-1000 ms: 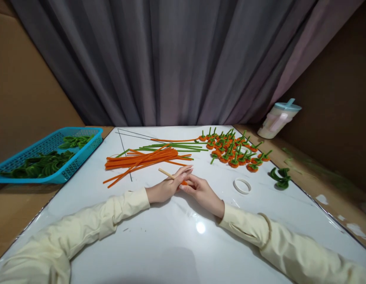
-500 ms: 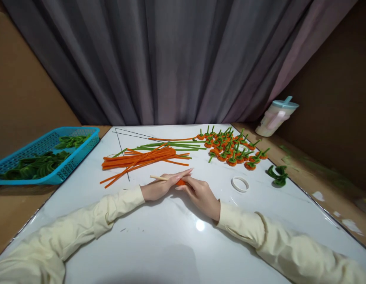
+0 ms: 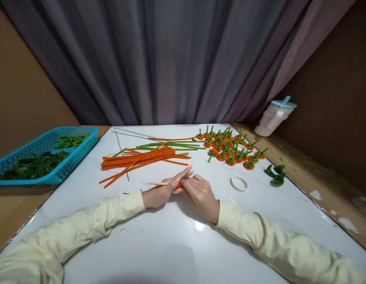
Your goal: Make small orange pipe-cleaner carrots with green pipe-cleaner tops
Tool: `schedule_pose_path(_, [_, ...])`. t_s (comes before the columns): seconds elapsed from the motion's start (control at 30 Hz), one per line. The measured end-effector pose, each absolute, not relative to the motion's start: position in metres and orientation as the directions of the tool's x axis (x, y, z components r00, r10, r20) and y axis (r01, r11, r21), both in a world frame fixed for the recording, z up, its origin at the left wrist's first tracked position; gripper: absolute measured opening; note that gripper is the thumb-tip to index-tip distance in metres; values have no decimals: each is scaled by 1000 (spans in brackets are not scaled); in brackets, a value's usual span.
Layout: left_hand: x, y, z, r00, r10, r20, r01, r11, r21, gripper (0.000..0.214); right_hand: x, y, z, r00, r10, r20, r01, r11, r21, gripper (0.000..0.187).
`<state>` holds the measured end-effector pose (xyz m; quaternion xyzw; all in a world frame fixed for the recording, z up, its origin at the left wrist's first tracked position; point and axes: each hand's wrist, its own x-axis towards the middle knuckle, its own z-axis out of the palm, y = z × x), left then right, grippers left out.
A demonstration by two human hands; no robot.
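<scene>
Orange chenille bit (image 3: 179, 185) sits pinched between both hands at table centre, wound on the near end of a wooden stick (image 3: 157, 183).

- Left hand (image 3: 162, 192): thumb and lower fingers closed on the stick, index and middle stretched out flat along it. Reads as a splint, to stop the stick rolling. The free end pokes out left, roughly level.
- Right hand (image 3: 201, 192): fingertips curled shut on the orange bit, right against the left fingertips. Most of the bit is hidden, so I can't tell how much of it is wrapped.
- Both wrists rest on the white table (image 3: 171, 244), probably for steadiness on small work.

Layout looks sorted by reach:
- straight orange stems (image 3: 141, 157) just ahead of the left hand, green stems (image 3: 171, 146) behind them, thin wires (image 3: 123, 154) crossing the pile
- cluster of small orange pieces with green stalks (image 3: 230, 149) far right, well apart from the raw stock
- white ring (image 3: 239, 183) near the right hand, green loops (image 3: 276, 174) beyond it
- blue basket (image 3: 79, 152) of green coils off the left edge
- lidded cup (image 3: 274, 117) back right, off the work area
</scene>
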<state>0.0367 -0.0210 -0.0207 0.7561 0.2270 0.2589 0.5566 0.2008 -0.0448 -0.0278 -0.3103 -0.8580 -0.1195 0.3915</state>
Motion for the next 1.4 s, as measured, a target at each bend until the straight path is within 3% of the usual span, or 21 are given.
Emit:
schedule_pose_path(0.17, [35, -22, -22, 770, 625, 124, 55, -259, 964, 51, 200, -46, -27, -553, 399, 732, 597, 802, 13, 33])
schedule_pose_path(0.23, [34, -21, -22, 776, 622, 106, 64, -245, 967, 52, 199, -46, -28, -543, 444, 713, 587, 808, -56, 32])
schedule_pose_path(0.4, [33, -17, -20, 776, 628, 62, 153, -282, 947, 52, 200, -44, -32, -490, 633, 599, 521, 764, -381, 27])
schedule_pose_path(0.57, [30, -12, -16, 782, 618, 81, 232, -409, 883, 51, 201, -43, -32, -472, 665, 579, 485, 744, -460, 25])
schedule_pose_path(0.67, [26, -8, -12, 809, 568, 153, 278, -598, 752, 54, 201, -44, -33, -450, 684, 574, 468, 728, -501, 24])
schedule_pose_path(0.8, [22, -1, -6, 867, 430, 252, 254, -816, 519, 65, 202, -44, -36, -495, 612, 617, 465, 786, -406, 20])
schedule_pose_path(0.93, [21, 3, 0, 899, 342, 273, 206, -881, 426, 67, 204, -43, -36, -541, 495, 679, 442, 855, -272, 20])
schedule_pose_path(1.03, [20, 2, 0, 900, 354, 254, 211, -864, 457, 68, 206, -43, -34, -539, 444, 716, 441, 873, -209, 20])
schedule_pose_path(1.17, [19, -2, -4, 891, 426, 155, 262, -763, 591, 70, 207, -43, -31, -513, 399, 760, 461, 875, -148, 23])
schedule_pose_path(1.27, [19, -5, -5, 901, 409, 144, 224, -723, 654, 67, 207, -45, -31, -524, 384, 760, 466, 876, -121, 22])
schedule_pose_path(1.4, [21, -9, -3, 907, 394, 151, 144, -625, 767, 68, 205, -48, -34, -492, 463, 737, 485, 849, -210, 15])
